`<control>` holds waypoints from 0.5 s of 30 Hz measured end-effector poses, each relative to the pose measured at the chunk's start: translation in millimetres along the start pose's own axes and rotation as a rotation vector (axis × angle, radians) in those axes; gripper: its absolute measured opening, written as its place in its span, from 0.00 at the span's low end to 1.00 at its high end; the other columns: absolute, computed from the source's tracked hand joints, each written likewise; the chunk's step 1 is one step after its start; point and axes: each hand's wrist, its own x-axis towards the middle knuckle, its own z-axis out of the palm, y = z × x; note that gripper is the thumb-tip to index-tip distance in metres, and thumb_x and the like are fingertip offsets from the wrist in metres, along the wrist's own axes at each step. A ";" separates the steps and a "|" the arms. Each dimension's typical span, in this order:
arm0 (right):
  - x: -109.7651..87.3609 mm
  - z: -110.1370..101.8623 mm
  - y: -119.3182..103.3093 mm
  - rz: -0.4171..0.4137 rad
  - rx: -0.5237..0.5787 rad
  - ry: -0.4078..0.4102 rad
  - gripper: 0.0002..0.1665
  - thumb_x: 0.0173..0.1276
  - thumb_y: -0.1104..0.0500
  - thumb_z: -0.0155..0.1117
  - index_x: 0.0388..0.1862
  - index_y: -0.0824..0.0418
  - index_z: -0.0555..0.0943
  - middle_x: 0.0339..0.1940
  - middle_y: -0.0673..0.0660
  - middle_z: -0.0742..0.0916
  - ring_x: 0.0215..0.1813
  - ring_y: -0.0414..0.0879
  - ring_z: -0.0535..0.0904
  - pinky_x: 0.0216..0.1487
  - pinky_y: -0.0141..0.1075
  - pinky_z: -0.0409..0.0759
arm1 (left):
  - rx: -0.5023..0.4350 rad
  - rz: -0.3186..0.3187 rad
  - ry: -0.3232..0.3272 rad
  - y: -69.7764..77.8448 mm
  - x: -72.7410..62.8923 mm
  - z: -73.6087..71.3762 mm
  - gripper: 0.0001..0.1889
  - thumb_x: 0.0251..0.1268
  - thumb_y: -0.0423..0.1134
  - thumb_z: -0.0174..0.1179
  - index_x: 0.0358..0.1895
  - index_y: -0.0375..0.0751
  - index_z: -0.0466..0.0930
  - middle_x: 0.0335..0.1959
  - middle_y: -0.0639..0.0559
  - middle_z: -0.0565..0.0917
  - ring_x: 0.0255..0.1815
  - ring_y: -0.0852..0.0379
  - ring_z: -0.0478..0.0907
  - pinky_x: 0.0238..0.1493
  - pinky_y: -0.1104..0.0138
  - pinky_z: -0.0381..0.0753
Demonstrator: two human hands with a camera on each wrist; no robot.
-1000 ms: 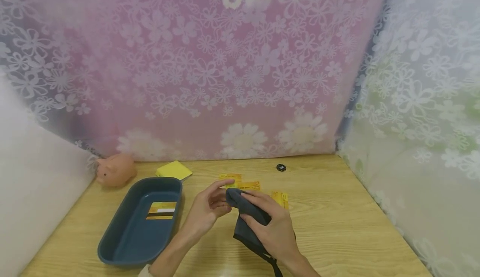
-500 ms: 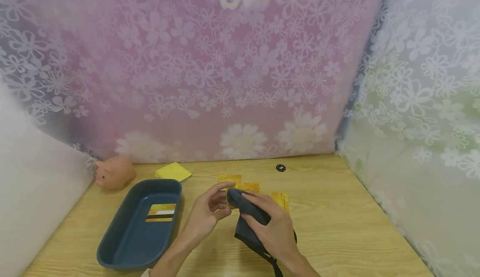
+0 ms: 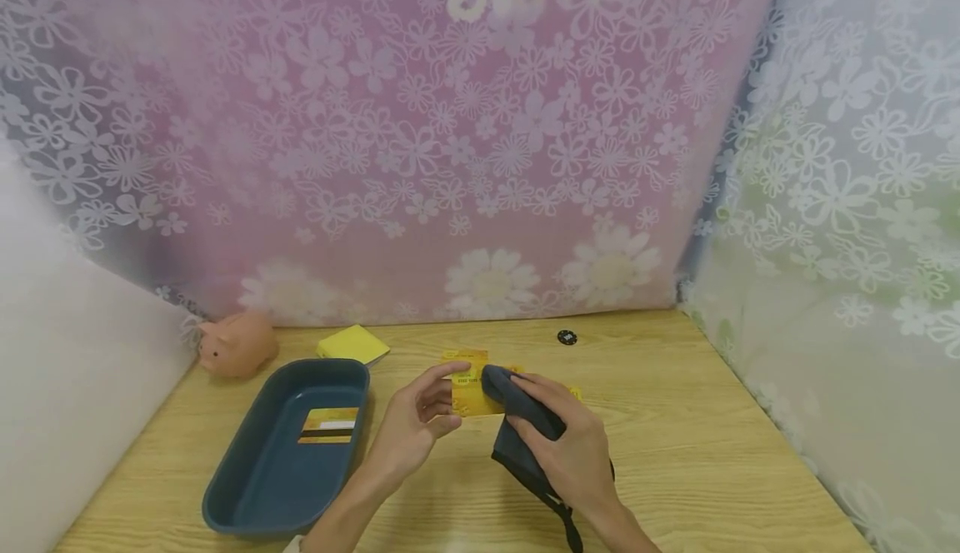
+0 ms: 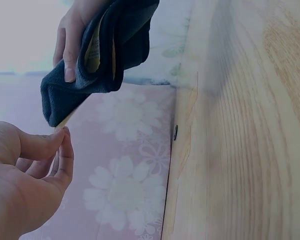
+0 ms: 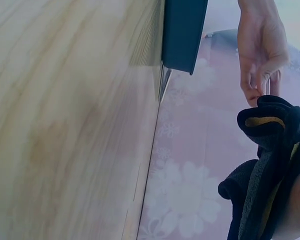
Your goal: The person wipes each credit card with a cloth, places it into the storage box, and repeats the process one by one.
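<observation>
- the left hand [image 3: 409, 430] pinches a yellow card [image 3: 472, 401] at one end.
- the right hand [image 3: 576, 443] holds a dark blue cloth [image 3: 525, 411] over the card's other end.
- the card is up above the table [image 3: 697, 445], between the hands.
- more yellow cards [image 3: 465, 355] lie on the table behind it.
- a blue tub [image 3: 273, 482] sits to the left, with another card [image 3: 328, 425] inside.
- near the back are a pig [image 3: 238, 345], a yellow pad [image 3: 353, 343] and a black chip [image 3: 567, 337].
</observation>
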 end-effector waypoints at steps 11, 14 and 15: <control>0.7 -12.1 9.0 0.062 -0.029 0.050 0.31 0.62 0.63 0.80 0.63 0.42 0.86 0.63 0.46 0.86 0.63 0.48 0.84 0.55 0.29 0.84 | -0.008 -0.034 0.001 -4.1 -0.3 -1.0 0.32 0.66 0.29 0.68 0.72 0.55 0.76 0.51 0.45 0.83 0.50 0.48 0.80 0.56 0.64 0.83; 2.5 -16.6 12.5 0.080 -0.038 0.079 0.32 0.61 0.64 0.81 0.62 0.41 0.86 0.63 0.48 0.86 0.63 0.50 0.84 0.54 0.28 0.84 | -0.020 -0.039 -0.001 -3.2 1.0 -1.8 0.32 0.66 0.28 0.69 0.72 0.55 0.76 0.53 0.45 0.84 0.51 0.48 0.81 0.56 0.64 0.84; 2.9 -17.9 13.5 0.084 -0.042 0.089 0.32 0.61 0.64 0.81 0.62 0.41 0.86 0.63 0.48 0.86 0.63 0.50 0.84 0.53 0.28 0.84 | -0.024 -0.042 0.000 -2.7 1.2 -2.1 0.32 0.66 0.28 0.68 0.72 0.54 0.76 0.53 0.45 0.84 0.51 0.48 0.82 0.56 0.65 0.84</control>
